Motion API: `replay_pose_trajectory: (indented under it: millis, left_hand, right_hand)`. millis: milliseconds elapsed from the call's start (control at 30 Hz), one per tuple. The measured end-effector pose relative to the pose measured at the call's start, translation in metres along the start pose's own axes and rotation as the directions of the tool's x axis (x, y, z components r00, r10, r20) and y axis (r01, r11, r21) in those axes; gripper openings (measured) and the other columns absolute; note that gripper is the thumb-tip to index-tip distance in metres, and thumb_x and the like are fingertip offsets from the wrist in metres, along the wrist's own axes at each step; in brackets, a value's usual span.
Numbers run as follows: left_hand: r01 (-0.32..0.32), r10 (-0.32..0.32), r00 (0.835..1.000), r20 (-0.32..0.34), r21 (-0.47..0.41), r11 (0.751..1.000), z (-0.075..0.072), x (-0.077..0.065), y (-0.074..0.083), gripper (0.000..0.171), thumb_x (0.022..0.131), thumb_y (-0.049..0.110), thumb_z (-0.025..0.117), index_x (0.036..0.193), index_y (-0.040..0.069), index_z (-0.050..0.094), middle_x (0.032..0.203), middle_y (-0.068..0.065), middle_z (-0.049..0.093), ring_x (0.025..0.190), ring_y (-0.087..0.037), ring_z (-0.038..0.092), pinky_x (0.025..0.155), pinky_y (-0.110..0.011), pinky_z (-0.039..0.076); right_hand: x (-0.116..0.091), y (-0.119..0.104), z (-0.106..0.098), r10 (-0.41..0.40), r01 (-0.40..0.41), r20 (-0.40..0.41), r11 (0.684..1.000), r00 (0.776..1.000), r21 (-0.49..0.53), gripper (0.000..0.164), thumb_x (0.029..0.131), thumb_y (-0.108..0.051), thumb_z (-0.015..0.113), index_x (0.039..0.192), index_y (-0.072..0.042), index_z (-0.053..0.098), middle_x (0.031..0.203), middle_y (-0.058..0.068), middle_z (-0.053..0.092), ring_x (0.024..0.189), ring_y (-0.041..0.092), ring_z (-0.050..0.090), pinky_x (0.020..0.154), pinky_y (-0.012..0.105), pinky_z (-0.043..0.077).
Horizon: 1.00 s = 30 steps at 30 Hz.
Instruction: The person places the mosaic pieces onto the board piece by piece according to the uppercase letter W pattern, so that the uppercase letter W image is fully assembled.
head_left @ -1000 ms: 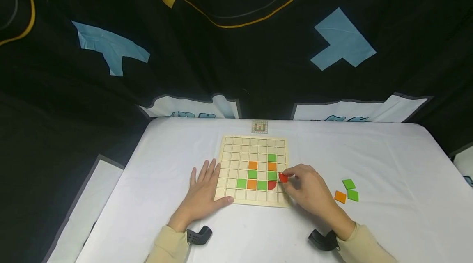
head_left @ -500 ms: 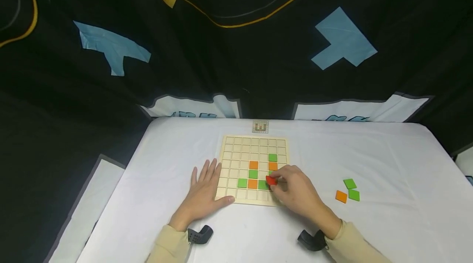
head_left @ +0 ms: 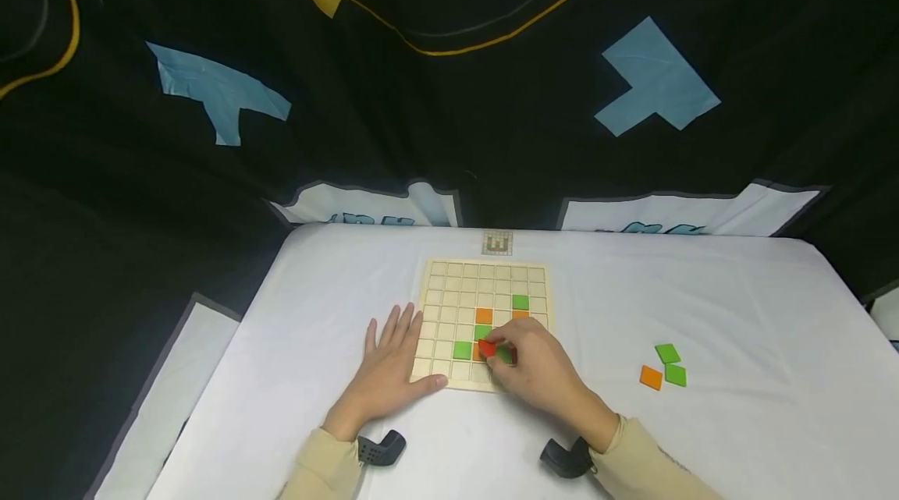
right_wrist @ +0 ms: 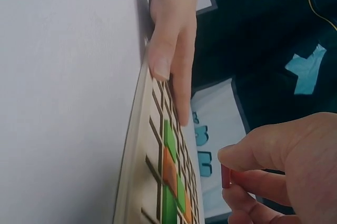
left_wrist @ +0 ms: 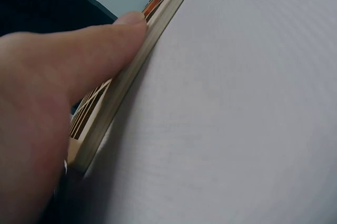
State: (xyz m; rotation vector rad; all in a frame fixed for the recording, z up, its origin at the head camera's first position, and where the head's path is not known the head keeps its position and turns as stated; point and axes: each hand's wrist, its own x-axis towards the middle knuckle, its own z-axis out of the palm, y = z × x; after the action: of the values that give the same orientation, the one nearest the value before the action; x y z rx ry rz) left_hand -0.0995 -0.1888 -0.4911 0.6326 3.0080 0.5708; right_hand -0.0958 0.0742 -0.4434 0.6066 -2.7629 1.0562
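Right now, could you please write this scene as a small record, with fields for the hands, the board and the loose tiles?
Left hand: spread, thumb on the board
Right hand: pinching a red piece above the board
Board: gridded, holding green squares and orange squares
Loose tiles: two green, one orange, right of the board

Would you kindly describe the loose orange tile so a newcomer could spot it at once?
On the white table, look right of the gridded board, beyond the right hand. Beside two loose green tiles lies the orange tile, the only one of the three not green.
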Motion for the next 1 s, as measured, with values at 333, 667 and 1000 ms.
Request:
replay_pose_trajectory:
  millis: [333,667,1000]
  left_hand:
    - [0.018,-0.018,1.0,0.018,-0.013,1.0,-0.001,-0.004,-0.001,0.109,0.088,0.072,0.056,0.159,-0.002,0.019,0.166,-0.02,0.01,0.153,-0.039,0.002,0.117,-0.065,-0.006]
    - [0.022,-0.021,0.999,0.037,-0.024,0.999,-0.002,-0.002,0.0,0.109,0.088,0.072,0.056,0.159,-0.002,0.018,0.166,-0.02,0.008,0.153,-0.039,0.001,0.116,-0.065,-0.006]
    - [0.02,-0.019,0.999,0.038,-0.022,1.0,-0.005,0.001,0.002,0.11,0.088,0.071,0.057,0.159,-0.002,0.016,0.166,-0.02,0.007,0.153,-0.038,0.0,0.116,-0.066,-0.005]
  right_hand:
    - [0.006,-0.014,0.02,-0.057,0.057,0.017,0.998,0.998,-0.003,0.021,0.078,-0.013,0.081,0.098,-0.013,0.078,0.094,-0.007,0.07,0.082,0.008,0.055,0.071,0.025,0.05]
    - [0.013,-0.017,0.033,-0.057,0.059,0.066,0.998,0.996,-0.024,0.019,0.081,-0.015,0.079,0.1,-0.012,0.078,0.092,-0.005,0.07,0.077,0.008,0.051,0.066,0.022,0.045]
    - [0.022,-0.019,0.04,-0.092,0.098,0.077,0.992,0.993,-0.075,0.019,0.083,-0.017,0.079,0.1,-0.011,0.079,0.091,-0.003,0.07,0.084,0.011,0.057,0.07,0.025,0.05]
